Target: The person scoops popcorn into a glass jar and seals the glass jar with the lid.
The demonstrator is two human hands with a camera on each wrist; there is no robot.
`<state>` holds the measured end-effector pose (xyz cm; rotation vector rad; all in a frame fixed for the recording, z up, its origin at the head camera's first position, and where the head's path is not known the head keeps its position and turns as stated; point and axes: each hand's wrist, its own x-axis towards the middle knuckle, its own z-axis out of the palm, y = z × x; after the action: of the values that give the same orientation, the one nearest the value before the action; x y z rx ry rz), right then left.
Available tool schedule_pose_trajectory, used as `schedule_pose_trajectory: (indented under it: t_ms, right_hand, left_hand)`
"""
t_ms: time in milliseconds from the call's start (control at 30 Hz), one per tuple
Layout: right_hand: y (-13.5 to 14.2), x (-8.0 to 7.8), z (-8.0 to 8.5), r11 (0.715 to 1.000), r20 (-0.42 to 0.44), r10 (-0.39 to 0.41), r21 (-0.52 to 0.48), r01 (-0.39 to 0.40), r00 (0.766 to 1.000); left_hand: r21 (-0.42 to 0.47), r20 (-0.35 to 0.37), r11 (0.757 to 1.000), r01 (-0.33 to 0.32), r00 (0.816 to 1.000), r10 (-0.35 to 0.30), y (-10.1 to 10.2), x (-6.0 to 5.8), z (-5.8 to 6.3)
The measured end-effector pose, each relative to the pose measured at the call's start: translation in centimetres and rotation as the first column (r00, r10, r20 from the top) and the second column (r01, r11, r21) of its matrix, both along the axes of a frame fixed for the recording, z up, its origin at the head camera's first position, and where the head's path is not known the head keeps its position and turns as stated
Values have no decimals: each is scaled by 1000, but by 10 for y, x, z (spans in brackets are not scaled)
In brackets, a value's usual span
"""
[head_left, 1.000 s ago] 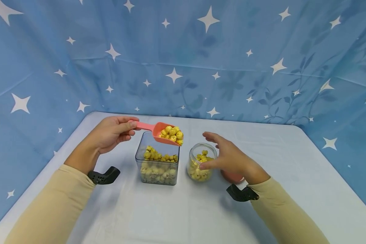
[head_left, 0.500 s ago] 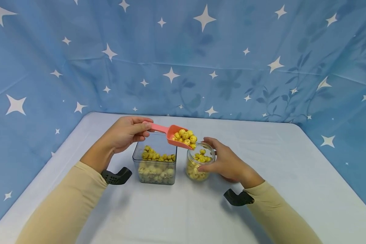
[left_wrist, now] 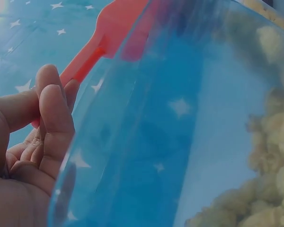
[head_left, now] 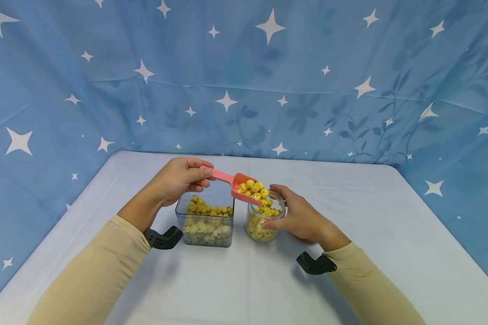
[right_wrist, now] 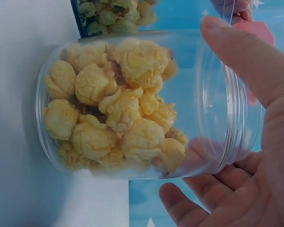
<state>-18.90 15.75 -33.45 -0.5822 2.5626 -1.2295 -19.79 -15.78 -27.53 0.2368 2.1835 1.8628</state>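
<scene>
My left hand (head_left: 181,179) pinches the handle of a pink scoop (head_left: 224,176) between thumb and fingers. Yellow popcorn (head_left: 253,186) fills the scoop, whose lip tilts down over the mouth of a clear glass jar (head_left: 263,231). The jar stands upright and is partly filled with popcorn (right_wrist: 118,109). My right hand (head_left: 302,217) holds the jar near its neck, thumb on the near side and fingers round the far side. Below the left hand is a clear square container (head_left: 207,232) with more popcorn, its wall crossing the left wrist view.
A reddish round lid (head_left: 305,240) lies mostly hidden behind my right hand. The white-covered table (head_left: 244,289) ends at a blue curtain (head_left: 244,67) with white stars. Black bands with cameras sit on both wrists.
My left hand has carried the loaded scoop rightward from above the square container to the jar's mouth, tipping it. My right hand has closed in on the jar and now holds it.
</scene>
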Motion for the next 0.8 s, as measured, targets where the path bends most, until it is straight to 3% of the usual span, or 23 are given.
schedule_pose_trajectory:
  t_ms: [800]
  right_hand:
    - [3, -1, -1, 1000, -35, 25, -1, -25, 999]
  left_hand:
    - [-140, -45, 990, 5, 999, -11, 15, -2, 14]
